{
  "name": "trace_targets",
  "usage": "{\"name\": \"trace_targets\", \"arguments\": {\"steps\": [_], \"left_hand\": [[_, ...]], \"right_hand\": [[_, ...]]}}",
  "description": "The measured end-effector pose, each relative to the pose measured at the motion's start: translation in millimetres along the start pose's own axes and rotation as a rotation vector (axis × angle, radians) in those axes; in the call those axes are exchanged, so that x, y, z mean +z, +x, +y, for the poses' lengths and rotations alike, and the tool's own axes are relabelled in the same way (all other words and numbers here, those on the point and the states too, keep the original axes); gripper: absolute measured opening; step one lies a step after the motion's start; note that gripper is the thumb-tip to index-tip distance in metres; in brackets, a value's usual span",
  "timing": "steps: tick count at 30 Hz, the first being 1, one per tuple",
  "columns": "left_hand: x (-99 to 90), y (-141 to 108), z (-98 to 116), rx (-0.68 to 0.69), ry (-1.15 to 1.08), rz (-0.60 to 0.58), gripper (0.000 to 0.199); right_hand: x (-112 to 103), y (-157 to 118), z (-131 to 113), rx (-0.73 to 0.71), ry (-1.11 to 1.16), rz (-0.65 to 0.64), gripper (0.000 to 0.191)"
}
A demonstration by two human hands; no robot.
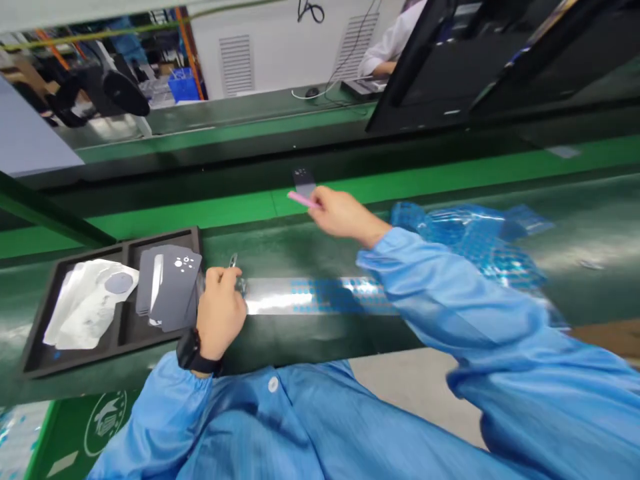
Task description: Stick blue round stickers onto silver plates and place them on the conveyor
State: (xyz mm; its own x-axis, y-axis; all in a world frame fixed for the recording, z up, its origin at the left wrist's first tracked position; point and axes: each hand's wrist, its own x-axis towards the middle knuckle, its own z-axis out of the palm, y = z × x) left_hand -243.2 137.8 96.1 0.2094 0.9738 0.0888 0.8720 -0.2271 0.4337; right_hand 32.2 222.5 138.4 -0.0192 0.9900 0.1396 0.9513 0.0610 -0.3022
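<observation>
My right hand (pixel 346 217) was closed in a pinch around a slim, glossy pink strip (pixel 303 199), and I could not make out how the fingers sat on it. The strip's long axis ran out of my fingers to the left and slightly up, ending just below a small dark card (pixel 304 181), which was too blurred to read and looked just beside the strip's tip.

My left hand (pixel 221 312) was clenched around a small metal piece (pixel 233 261) whose bright tip poked up past my fingers; I could not tell exactly what it was. A black wrist strap (pixel 197 353) circled that wrist, below the cuff-gathered sleeve of my blue smock (pixel 270 427).

Just left of that hand sat a black tray (pixel 113 300) with two compartments. The nearer one to my hand held a stack of dark grey cards (pixel 170 288), matte, with white dots, and the other held crumpled white foil pouches (pixel 87 303). A shiny silver film strip (pixel 320 297), speckled with blue, lay lengthwise along the dark green bench (pixel 310 340), running right from my left hand. Beyond my right forearm lay a crinkled, translucent blue plastic sheet (pixel 465 240). Farther off, across the line, showed a co-worker's white sleeve (pixel 387 53).
</observation>
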Motion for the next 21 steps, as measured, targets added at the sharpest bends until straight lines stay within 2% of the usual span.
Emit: {"name": "trace_targets", "arguments": {"steps": [3, 5, 8, 9, 11, 13, 15, 18, 21], "left_hand": [[15.5, 5.9, 28.6, -0.014, 0.135, -0.209, 0.045], [26.4, 7.2, 42.3, 0.0, 0.162, -0.298, 0.044], [37.6, 7.4, 42.2, 0.082, 0.164, -0.287, 0.043], [40.2, 7.7, 36.6, 0.121, 0.164, -0.264, 0.042], [45.4, 9.3, 20.9, 0.195, 0.168, -0.236, 0.042], [51.3, 12.1, 5.2, 0.222, 0.174, -0.253, 0.043], [57.7, 15.9, -5.1, 0.195, 0.184, -0.259, 0.042], [66.3, 23.6, -7.6, 0.112, 0.19, -0.201, 0.041], [71.6, 32.9, -1.8, 0.074, 0.174, -0.175, 0.042]], "right_hand": [[-28.8, -46.0, 26.1, 0.199, 0.337, 0.103, 0.015], [-27.7, -79.6, 26.6, 0.279, 0.658, 0.136, 0.02], [4.5, -123.3, 10.6, 0.376, 0.966, 0.197, 0.024], [20.0, -133.7, 4.0, 0.4, 0.986, 0.184, 0.027], [50.7, -145.8, -6.4, 0.454, 1.002, 0.067, 0.037], [74.3, -145.4, -10.0, 0.47, 0.945, -0.018, 0.043], [87.8, -134.5, -5.9, 0.442, 0.885, -0.023, 0.045], [93.2, -108.0, 8.5, 0.37, 0.896, 0.027, 0.049], [89.2, -83.5, 18.7, 0.36, 0.981, 0.03, 0.05]]}}
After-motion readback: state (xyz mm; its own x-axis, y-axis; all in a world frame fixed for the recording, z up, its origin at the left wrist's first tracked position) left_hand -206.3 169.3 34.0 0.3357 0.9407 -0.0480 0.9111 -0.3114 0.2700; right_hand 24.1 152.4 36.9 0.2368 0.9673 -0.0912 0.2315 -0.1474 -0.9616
